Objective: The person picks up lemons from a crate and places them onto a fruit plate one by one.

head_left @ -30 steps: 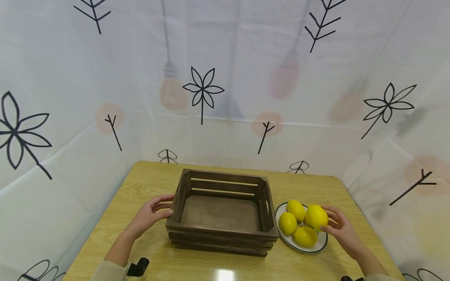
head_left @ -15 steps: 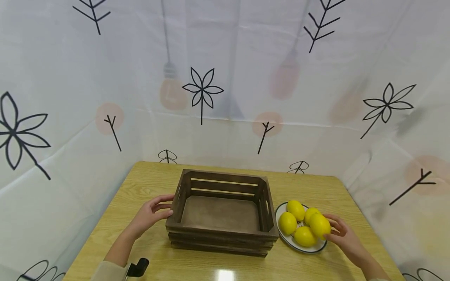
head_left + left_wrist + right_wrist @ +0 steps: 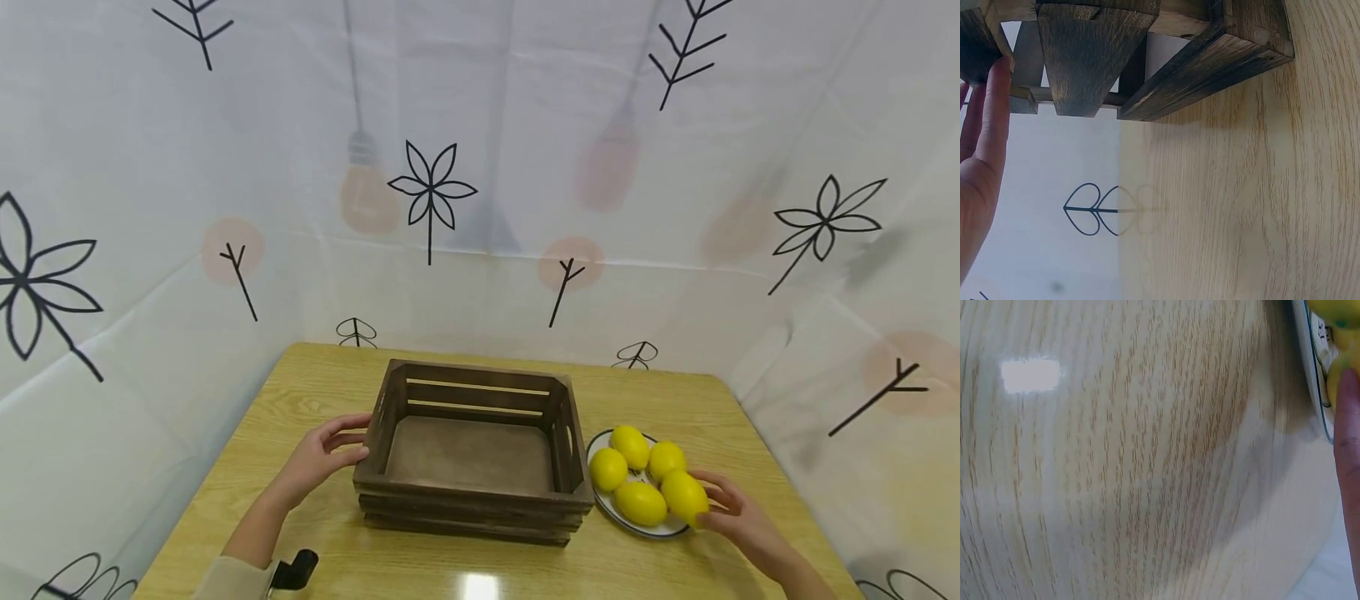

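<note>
Crate (image 3: 472,454): dark wood, slatted, set mid-table; nothing was seen inside it.
Left hand (image 3: 324,457): was laid against the crate's left end, fingers straight and relaxed; fingertips were seen touching the wood in the left wrist view (image 3: 992,94); nothing was gripped.
Plate (image 3: 600,500): white with a dark rim, set just right of the crate, near edge of table (image 3: 315,533).
Lemons: four were counted on the plate: far one (image 3: 631,446), left one (image 3: 607,469), near one (image 3: 640,502), right one (image 3: 684,496).
Right hand (image 3: 738,517): fingers were curled round the right lemon, which was held at the plate's right rim; whether it rested on the plate could not be told.
Progress: judged barely begun; no lemon was in the crate, all four were at the plate, one was in hand.
Left over: judged to be all four lemons.
Writing: no brand, label or readable text was seen; backdrop (image 3: 480,167) was printed only with leaf, twig and bulb drawings.
</note>
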A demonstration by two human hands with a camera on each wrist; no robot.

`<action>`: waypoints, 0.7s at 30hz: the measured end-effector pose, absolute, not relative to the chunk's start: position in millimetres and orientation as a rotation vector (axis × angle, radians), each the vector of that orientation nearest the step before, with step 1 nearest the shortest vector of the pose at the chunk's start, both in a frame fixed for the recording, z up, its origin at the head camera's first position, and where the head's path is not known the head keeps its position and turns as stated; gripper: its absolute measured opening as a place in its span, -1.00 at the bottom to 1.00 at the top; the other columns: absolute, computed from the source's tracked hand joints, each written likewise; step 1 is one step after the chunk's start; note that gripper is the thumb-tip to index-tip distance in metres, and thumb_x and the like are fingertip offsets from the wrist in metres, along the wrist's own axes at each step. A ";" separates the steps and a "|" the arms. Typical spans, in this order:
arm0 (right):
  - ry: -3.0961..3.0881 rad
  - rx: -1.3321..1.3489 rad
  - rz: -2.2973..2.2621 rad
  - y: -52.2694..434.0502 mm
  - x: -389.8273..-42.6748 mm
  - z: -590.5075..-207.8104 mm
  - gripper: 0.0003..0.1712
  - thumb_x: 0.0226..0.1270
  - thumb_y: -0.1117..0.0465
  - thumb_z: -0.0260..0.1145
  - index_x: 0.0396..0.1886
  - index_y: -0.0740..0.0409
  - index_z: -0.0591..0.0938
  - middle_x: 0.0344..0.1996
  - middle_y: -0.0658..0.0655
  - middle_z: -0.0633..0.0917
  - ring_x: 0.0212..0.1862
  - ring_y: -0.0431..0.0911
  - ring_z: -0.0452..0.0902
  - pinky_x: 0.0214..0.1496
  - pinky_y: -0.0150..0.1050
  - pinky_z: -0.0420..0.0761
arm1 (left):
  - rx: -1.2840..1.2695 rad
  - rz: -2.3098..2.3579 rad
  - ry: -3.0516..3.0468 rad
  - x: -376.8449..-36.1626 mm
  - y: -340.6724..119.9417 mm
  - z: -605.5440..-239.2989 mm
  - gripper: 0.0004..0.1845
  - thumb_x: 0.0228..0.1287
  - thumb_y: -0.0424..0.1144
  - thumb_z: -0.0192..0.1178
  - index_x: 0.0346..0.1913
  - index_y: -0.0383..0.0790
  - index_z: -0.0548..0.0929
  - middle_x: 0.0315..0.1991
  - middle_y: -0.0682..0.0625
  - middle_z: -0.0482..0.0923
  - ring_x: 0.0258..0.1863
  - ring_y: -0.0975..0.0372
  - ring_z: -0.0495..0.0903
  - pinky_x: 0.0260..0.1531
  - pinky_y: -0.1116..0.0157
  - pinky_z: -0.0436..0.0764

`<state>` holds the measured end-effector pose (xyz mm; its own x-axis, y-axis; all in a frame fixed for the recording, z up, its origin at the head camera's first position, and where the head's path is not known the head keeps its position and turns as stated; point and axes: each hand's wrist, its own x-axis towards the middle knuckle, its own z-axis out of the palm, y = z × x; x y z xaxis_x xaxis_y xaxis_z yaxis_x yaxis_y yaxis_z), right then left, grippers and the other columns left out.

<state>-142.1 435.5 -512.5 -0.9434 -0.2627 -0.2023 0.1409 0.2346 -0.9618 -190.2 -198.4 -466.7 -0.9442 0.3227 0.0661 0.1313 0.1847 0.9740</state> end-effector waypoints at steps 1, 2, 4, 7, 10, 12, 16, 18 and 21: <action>2.198 -0.105 -1.721 435.0 -142.3 -513.4 -0.40 0.36 0.31 0.14 0.35 -0.12 0.30 0.12 -0.05 0.39 -0.02 -0.25 0.46 -0.01 -0.14 0.51 | 0.450 1.859 2.297 -190.0 -198.5 -466.6 -0.43 0.22 -0.20 0.26 0.29 -0.19 0.38 0.25 -0.14 0.31 0.14 0.07 0.41 -0.06 0.21 0.53; 2.206 -0.093 -1.686 434.1 -142.6 -514.3 -0.40 0.36 0.30 0.15 0.36 -0.10 0.29 0.17 0.08 0.36 -0.01 -0.24 0.45 0.00 -0.13 0.51 | 0.454 1.858 2.298 -189.9 -198.7 -466.5 -0.43 0.22 -0.20 0.26 0.29 -0.19 0.38 0.25 -0.15 0.31 0.15 0.04 0.40 -0.05 0.20 0.53; 2.228 -0.073 -1.636 431.5 -143.3 -516.1 -0.38 0.35 0.28 0.17 0.38 -0.03 0.27 0.24 0.37 0.24 -0.01 -0.20 0.43 -0.01 -0.11 0.51 | 0.466 1.856 2.303 -189.8 -198.7 -466.1 -0.42 0.22 -0.19 0.26 0.29 -0.19 0.37 0.25 -0.16 0.31 0.16 -0.01 0.38 -0.05 0.19 0.52; 2.284 -0.058 -1.585 426.6 -145.0 -517.9 -0.33 0.33 0.25 0.21 0.39 0.14 0.22 0.28 0.57 0.06 0.00 -0.19 0.40 -0.04 -0.15 0.52 | 0.470 1.859 2.304 -190.0 -198.5 -466.3 -0.42 0.22 -0.19 0.26 0.29 -0.19 0.38 0.25 -0.15 0.31 0.16 -0.04 0.37 -0.05 0.19 0.52; 2.338 -0.034 -1.561 421.1 -146.4 -518.6 -0.27 0.28 0.25 0.26 0.36 0.32 0.17 0.26 0.58 0.12 0.03 -0.10 0.40 -0.07 -0.18 0.54 | 0.455 1.870 2.296 -190.0 -198.5 -467.7 -0.43 0.21 -0.20 0.26 0.28 -0.20 0.38 0.25 -0.15 0.32 0.16 -0.04 0.37 -0.06 0.23 0.53; 2.380 -0.014 -1.540 417.4 -147.0 -518.6 -0.24 0.24 0.24 0.30 0.34 0.38 0.17 0.24 0.57 0.17 0.06 0.01 0.40 -0.09 -0.20 0.55 | 0.446 1.890 2.274 -189.7 -199.2 -469.3 -0.43 0.23 -0.21 0.24 0.29 -0.23 0.37 0.24 -0.18 0.32 0.16 -0.02 0.38 -0.07 0.24 0.53; 2.453 0.040 -1.514 411.9 -146.0 -517.1 -0.21 0.20 0.21 0.34 0.31 0.43 0.19 0.21 0.54 0.26 0.08 0.19 0.38 -0.11 -0.20 0.56 | 0.411 1.961 2.221 -188.1 -202.6 -472.4 -0.43 0.27 -0.24 0.21 0.29 -0.35 0.33 0.23 -0.27 0.31 0.11 0.10 0.46 -0.08 0.22 0.56; 2.476 0.070 -1.516 411.2 -144.2 -514.3 -0.23 0.23 0.20 0.32 0.30 0.43 0.18 0.19 0.54 0.29 0.07 0.18 0.40 -0.11 -0.18 0.56 | 0.395 2.002 2.206 -187.3 -204.9 -473.4 -0.44 0.28 -0.27 0.19 0.28 -0.39 0.32 0.22 -0.29 0.32 0.08 0.15 0.49 -0.09 0.20 0.56; 2.485 0.108 -1.567 412.5 -141.1 -507.7 -0.27 0.29 0.21 0.26 0.30 0.45 0.16 0.18 0.54 0.29 0.01 0.00 0.48 -0.08 -0.12 0.56 | 0.341 2.029 2.249 -185.3 -209.2 -472.6 -0.46 0.28 -0.27 0.19 0.26 -0.41 0.34 0.19 -0.30 0.35 -0.01 0.24 0.54 -0.10 0.17 0.56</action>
